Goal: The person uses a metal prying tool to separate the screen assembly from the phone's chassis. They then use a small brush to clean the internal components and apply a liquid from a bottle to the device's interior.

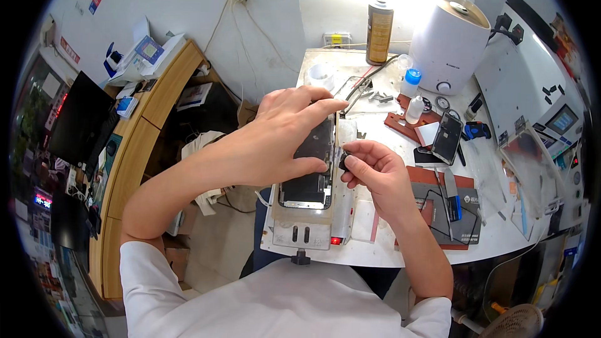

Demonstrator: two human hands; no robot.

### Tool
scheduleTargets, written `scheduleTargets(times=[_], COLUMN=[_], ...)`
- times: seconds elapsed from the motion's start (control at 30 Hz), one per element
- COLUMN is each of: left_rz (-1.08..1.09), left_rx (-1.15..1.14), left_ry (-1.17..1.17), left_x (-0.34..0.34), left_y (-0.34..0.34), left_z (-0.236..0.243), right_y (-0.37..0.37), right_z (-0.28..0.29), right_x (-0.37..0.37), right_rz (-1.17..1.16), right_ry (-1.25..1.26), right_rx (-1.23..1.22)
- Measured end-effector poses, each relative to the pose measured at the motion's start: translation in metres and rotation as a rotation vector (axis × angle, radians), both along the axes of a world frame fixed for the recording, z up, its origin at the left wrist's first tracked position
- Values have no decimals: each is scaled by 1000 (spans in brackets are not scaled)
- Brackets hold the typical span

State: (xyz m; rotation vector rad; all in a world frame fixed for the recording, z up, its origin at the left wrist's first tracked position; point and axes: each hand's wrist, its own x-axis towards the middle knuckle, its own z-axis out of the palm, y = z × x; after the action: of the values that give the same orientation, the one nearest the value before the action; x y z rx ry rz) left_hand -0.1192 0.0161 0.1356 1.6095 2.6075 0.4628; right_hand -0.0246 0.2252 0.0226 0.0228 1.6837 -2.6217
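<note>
An opened phone (305, 191) with a black panel and a silver lower edge lies on a pale metal holder (285, 218) at the table's front. My left hand (283, 124) spreads over it, thumb apart from the fingers. The thumb tip is at the phone's right side, and the fingers reach past its upper end. They cover the upper part of the phone, so I cannot tell how firmly they touch it. Just right of the holder, my right hand (378, 178) is closed in a pinch on a small black piece (344, 161), mostly hidden by the fingertips.
Right of my hands, a grey and brown mat (466, 228) bears a blue-handled knife (452, 197) and a thin tool. Another phone (447, 139) lies beyond it. Small bottles (414, 110), a spray can (379, 32) and a white cylindrical appliance (442, 50) stand at the back.
</note>
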Motion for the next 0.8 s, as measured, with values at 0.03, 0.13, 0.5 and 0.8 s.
scheduleTargets(times=[0.03,0.13,0.5,0.8], left_rz=[-2,-3,-5,-43], left_rx=[6,18,74,134], left_ry=[1,3,41,56], left_x=[0,1,2,2], left_y=[0,1,-1,-1], left_z=[0,-1,-6,-12], right_y=[1,1,-3,-3], right_z=[-1,-3,-5,-3], right_x=[0,0,1,5], right_rz=[-4,-27,-88,-91], right_ry=[3,16,6,-29], right_rx=[-3,-4,14,9])
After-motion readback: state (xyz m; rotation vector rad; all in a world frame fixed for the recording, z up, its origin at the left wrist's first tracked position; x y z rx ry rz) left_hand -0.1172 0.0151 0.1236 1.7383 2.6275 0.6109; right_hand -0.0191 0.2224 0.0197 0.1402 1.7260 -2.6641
